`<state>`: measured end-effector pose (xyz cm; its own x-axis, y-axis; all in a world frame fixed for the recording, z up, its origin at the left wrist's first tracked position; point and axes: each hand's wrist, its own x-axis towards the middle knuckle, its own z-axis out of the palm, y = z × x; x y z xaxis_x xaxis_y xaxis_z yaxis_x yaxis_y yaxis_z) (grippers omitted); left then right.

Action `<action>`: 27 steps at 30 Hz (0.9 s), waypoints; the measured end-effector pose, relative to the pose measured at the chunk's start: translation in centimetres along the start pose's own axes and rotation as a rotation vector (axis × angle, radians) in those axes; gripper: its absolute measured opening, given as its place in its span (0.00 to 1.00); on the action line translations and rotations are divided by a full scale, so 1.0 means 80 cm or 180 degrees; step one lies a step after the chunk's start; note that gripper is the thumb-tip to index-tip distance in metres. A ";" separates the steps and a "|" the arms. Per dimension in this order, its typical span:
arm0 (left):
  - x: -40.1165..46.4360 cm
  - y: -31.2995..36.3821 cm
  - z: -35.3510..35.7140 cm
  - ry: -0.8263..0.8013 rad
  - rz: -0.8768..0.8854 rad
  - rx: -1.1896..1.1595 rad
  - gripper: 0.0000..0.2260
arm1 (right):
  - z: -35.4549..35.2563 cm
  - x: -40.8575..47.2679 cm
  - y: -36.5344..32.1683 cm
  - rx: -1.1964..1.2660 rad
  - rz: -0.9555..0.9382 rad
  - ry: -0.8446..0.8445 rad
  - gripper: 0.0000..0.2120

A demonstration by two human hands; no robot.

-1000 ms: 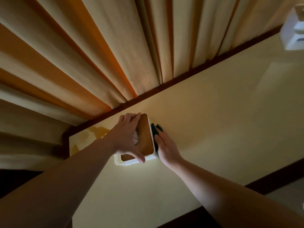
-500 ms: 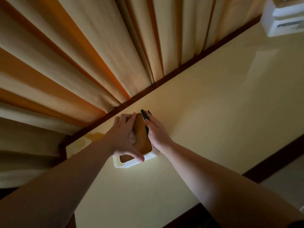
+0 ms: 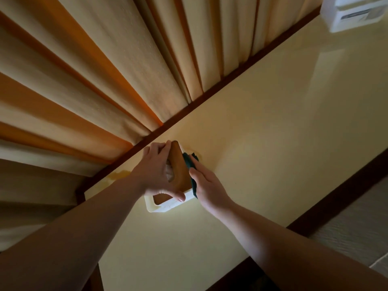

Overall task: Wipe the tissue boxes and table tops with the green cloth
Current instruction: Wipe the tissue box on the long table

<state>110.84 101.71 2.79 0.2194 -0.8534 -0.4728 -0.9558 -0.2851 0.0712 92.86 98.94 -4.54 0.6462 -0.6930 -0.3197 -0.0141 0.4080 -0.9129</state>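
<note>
Since a second ago the tissue box (image 3: 168,203) has tipped up onto its left side, so its brown top panel now stands steeper, and the right hand (image 3: 206,185) has slid along the box's right face from the far corner toward the near one.

From the head view, the left hand (image 3: 156,175) grips the box from above: fingers curled over the far edge of the brown lid, thumb pinching the near white rim. A bit of white tissue shows under its palm. The right hand lies with fingers straight and together, pressing the green cloth (image 3: 190,164) flat against the box's right wall; the cloth is dark, soft and bunched, poking out beyond the fingertips and below the palm.

The box is a rounded-corner white plastic shell with a smooth wood-toned top. It rests on the bench (image 3: 273,143), a glossy pale yellow surface with a dark brown border. Beyond the left hand, the far border runs just behind the box, with pleated cream and orange curtains (image 3: 105,70) hanging against it. To the right of the right hand the bench stretches open and bare up to a white box (image 3: 352,13) at the far right corner; its label is too blurred to read.
</note>
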 end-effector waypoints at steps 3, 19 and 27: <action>0.001 -0.002 0.001 0.0025 0.0036 0.0037 0.77 | 0.008 0.043 -0.020 -0.0175 -0.0194 0.0079 0.18; 0.001 0.003 -0.001 -0.0036 -0.0065 0.0038 0.78 | -0.006 -0.014 0.022 0.0077 0.0095 0.0116 0.20; 0.002 0.001 0.000 -0.0010 -0.0013 0.0010 0.77 | 0.003 0.079 -0.020 -0.0214 0.0114 0.0130 0.16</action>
<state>110.77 101.55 2.77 0.2228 -0.8509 -0.4758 -0.9555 -0.2873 0.0664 97.19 94.05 -5.01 0.6126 -0.7030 -0.3614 -0.0887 0.3932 -0.9152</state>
